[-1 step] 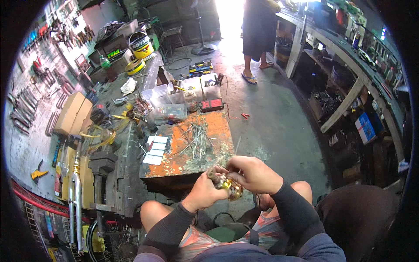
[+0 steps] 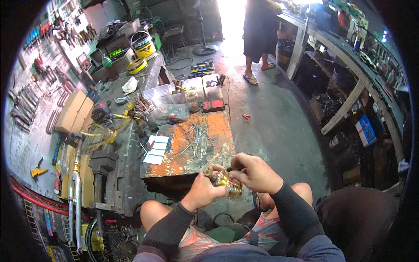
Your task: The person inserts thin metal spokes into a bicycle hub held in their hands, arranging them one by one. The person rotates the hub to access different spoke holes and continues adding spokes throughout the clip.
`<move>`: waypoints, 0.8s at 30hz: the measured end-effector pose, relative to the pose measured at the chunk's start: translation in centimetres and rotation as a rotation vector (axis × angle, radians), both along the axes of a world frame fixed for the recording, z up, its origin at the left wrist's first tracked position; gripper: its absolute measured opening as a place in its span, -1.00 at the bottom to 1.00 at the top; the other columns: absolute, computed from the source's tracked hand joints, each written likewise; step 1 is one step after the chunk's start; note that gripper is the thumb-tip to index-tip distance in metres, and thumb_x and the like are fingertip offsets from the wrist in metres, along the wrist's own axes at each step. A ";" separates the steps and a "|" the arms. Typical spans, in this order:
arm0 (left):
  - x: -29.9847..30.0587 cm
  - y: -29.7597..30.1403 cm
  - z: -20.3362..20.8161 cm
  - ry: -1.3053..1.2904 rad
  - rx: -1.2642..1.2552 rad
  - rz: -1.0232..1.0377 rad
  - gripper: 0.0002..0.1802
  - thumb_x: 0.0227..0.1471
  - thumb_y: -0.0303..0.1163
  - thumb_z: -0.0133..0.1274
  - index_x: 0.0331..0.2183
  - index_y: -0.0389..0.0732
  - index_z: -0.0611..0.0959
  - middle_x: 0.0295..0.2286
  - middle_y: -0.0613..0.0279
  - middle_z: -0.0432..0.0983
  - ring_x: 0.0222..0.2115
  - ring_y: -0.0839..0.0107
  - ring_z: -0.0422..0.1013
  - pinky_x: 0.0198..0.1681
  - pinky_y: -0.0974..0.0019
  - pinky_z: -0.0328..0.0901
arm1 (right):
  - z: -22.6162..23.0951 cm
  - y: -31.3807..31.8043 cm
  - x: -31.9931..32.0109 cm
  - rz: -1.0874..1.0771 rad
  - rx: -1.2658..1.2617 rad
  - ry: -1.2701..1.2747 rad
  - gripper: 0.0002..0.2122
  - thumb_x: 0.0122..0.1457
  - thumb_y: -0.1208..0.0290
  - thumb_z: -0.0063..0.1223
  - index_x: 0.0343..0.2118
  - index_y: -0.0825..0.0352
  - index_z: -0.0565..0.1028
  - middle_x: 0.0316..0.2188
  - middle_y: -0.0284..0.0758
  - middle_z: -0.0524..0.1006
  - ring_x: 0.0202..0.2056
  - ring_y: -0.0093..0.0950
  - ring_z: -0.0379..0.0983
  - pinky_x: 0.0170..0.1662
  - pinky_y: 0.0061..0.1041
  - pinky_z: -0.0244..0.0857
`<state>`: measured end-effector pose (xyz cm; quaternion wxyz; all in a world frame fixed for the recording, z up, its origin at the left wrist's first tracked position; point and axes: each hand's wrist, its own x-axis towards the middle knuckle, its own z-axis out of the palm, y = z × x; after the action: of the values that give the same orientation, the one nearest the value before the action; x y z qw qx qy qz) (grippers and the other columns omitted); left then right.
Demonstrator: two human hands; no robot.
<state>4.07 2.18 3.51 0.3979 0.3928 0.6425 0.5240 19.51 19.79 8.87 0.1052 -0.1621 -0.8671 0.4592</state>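
A shiny gold-coloured wheel hub is held over my lap, beyond the near edge of the orange bench. My left hand wraps round its left side, and a short thin rod, like a spoke, pokes up by those fingers. My right hand is closed in a pinch at the hub's upper right; whatever lies between its fingertips is hidden. Just ahead, a loose pile of thin metal spokes lies on the worn orange bench top. To its left is a white lined sheet with a red-handled tool across it.
Clear plastic bins with parts stand beyond the spokes. A bench vise is at left, near a yellow and black bucket. Another person stands by the right-hand workbench. Red-handled pliers lie on the floor.
The long thin spoke that rose above my right hand no longer shows there. My right fingers have shifted slightly, and the hub has turned a little in my left hand.
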 end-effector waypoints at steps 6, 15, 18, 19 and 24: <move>-2.6 0.2 -0.5 -0.365 0.096 0.062 -0.37 0.02 -0.49 0.39 0.09 -0.28 0.47 -0.16 0.13 0.67 -0.18 0.43 0.59 -0.09 0.32 0.49 | -5.2 1.3 -1.3 0.049 -0.183 0.104 -0.82 0.31 0.45 0.33 -0.11 0.43 0.66 -0.31 -0.12 0.67 -0.27 -0.33 0.65 -0.15 -0.33 0.51; -2.1 -0.8 -0.3 0.172 0.070 0.127 -0.31 -0.13 -0.34 0.47 0.04 -0.27 0.57 -0.22 0.11 0.66 -0.19 0.33 0.62 -0.01 0.21 0.50 | -2.3 0.4 -2.7 0.195 0.046 0.022 -0.88 0.26 0.49 0.31 -0.19 0.37 0.70 -0.28 -0.13 0.65 -0.25 -0.16 0.65 -0.13 -0.28 0.51; -1.6 -0.6 0.8 0.347 0.105 0.179 -0.29 -0.16 -0.31 0.46 0.04 -0.29 0.56 -0.27 -0.03 0.66 -0.24 0.19 0.66 -0.03 0.19 0.53 | -2.5 -0.5 -2.3 0.121 0.364 0.222 -0.92 0.24 0.52 0.26 -0.24 0.36 0.67 -0.27 -0.13 0.59 -0.24 -0.06 0.61 -0.13 -0.19 0.52; -1.6 -0.5 0.9 0.330 0.098 0.179 -0.27 -0.18 -0.33 0.47 0.05 -0.30 0.56 -0.22 0.03 0.65 -0.21 0.25 0.64 -0.01 0.21 0.51 | -2.6 -0.5 -2.2 0.122 0.403 0.179 -0.92 0.23 0.53 0.26 -0.23 0.34 0.67 -0.26 -0.15 0.59 -0.23 -0.07 0.62 -0.13 -0.19 0.52; -2.7 -0.8 0.6 0.281 0.121 0.107 -0.26 -0.20 -0.38 0.47 0.05 -0.32 0.56 -0.16 0.15 0.64 -0.16 0.42 0.57 0.03 0.26 0.48 | -3.6 0.2 -2.0 0.203 0.392 0.096 -0.87 0.23 0.53 0.26 -0.17 0.29 0.64 -0.26 -0.19 0.58 -0.24 -0.09 0.61 -0.14 -0.16 0.54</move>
<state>1.41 1.42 4.11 0.2512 0.4505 0.6792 0.5221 17.49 20.03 5.30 0.1291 -0.0286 -0.9456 0.2974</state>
